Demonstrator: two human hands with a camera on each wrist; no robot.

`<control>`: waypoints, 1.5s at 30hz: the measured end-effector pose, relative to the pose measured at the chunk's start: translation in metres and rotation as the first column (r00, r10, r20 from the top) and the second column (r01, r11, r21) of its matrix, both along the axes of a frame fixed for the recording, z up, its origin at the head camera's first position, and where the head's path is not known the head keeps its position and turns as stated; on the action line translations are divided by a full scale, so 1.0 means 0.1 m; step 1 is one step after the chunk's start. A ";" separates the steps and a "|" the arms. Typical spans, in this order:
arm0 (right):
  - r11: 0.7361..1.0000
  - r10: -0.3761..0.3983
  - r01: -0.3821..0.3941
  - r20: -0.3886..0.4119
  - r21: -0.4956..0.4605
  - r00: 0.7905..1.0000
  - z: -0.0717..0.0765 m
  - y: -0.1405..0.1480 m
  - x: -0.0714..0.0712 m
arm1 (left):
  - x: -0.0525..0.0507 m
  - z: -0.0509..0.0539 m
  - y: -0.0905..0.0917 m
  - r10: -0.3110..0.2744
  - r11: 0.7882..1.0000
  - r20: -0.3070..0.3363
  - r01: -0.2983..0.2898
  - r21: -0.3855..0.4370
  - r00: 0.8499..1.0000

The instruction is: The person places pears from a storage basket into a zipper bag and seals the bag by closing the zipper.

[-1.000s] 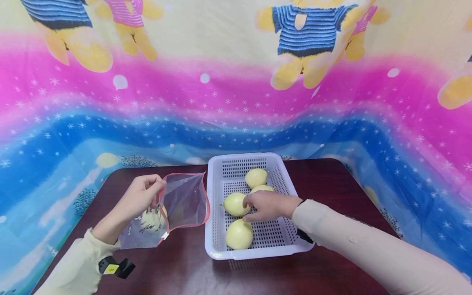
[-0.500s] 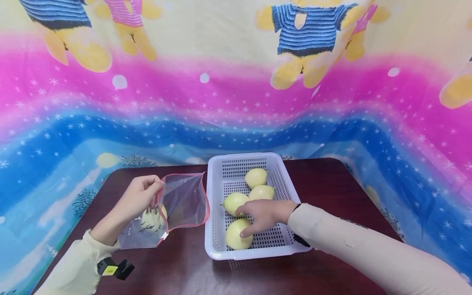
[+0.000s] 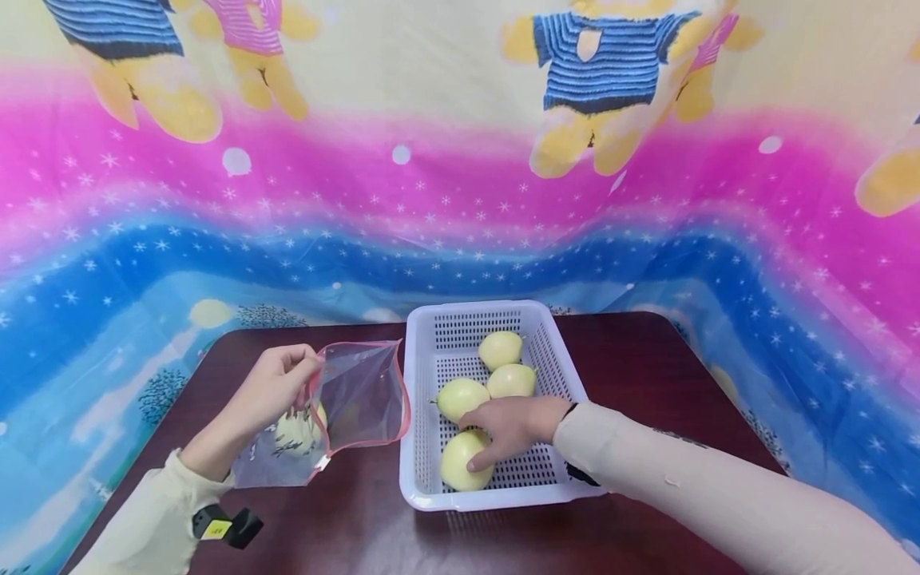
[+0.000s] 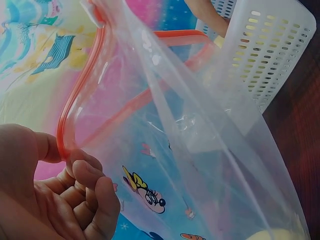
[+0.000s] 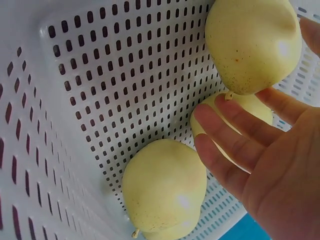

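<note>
The left hand (image 3: 280,379) pinches the red-edged rim of a clear zip bag (image 3: 362,391), its mouth spread toward the basket. Inside the bag, low down, lies a pale yellow-green pear (image 3: 298,431). In the left wrist view the thumb and finger of the left hand (image 4: 60,185) hold the bag's red strip (image 4: 75,100). Over the white basket (image 3: 431,501), the right hand (image 3: 513,427) has its thumb and fingers spread around the nearest pear (image 3: 463,463). The right wrist view has this pear (image 5: 255,45) between thumb and fingers of the right hand (image 5: 280,155), without a firm grip.
Three other pears stay in the basket: one at the back (image 3: 500,350), one in the middle (image 3: 512,381) and one at the left (image 3: 460,399). The dark red table (image 3: 618,351) has a patterned cloth (image 3: 474,263) behind and around it.
The right hand has moved from the middle pears toward the nearest pear, uncovering the middle one, and its thumb has come lower. The left hand and the bag have barely moved.
</note>
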State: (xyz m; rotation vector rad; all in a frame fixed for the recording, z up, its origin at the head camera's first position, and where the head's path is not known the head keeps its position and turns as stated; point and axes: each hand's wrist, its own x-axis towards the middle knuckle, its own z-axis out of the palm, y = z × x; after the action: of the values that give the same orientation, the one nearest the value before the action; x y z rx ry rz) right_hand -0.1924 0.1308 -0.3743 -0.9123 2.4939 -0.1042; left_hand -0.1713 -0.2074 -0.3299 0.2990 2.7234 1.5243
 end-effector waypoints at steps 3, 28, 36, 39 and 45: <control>1.000 0.002 -0.002 -0.011 0.010 1.000 -0.01 -0.02 0.01 | 0.00 -0.01 0.00 0.006 1.000 0.003 -0.006 -0.003 1.000; 0.998 -0.017 0.018 -0.030 0.063 0.999 -0.04 -0.19 0.06 | 0.03 -0.04 -0.02 0.002 0.999 0.005 -0.002 0.035 1.000; 0.994 0.035 -0.028 -0.063 0.110 0.997 -0.02 -0.23 0.05 | 0.02 -0.05 -0.04 0.001 0.999 0.004 -0.001 0.034 1.000; 0.994 0.011 -0.004 -0.062 0.110 0.998 -0.01 -0.20 0.05 | 0.01 -0.06 -0.03 0.003 1.000 0.012 -0.004 0.029 1.000; 0.994 -0.064 0.067 -0.043 0.087 0.997 0.02 -0.14 0.05 | 0.01 -0.06 -0.03 0.010 1.000 0.026 -0.010 0.019 1.000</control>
State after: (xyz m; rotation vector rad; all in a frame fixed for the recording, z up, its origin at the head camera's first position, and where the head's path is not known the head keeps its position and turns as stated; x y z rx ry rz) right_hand -0.1879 0.1163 -0.3721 -0.8039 2.5440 0.0029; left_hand -0.1703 -0.2103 -0.3354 0.2646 2.6963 1.5470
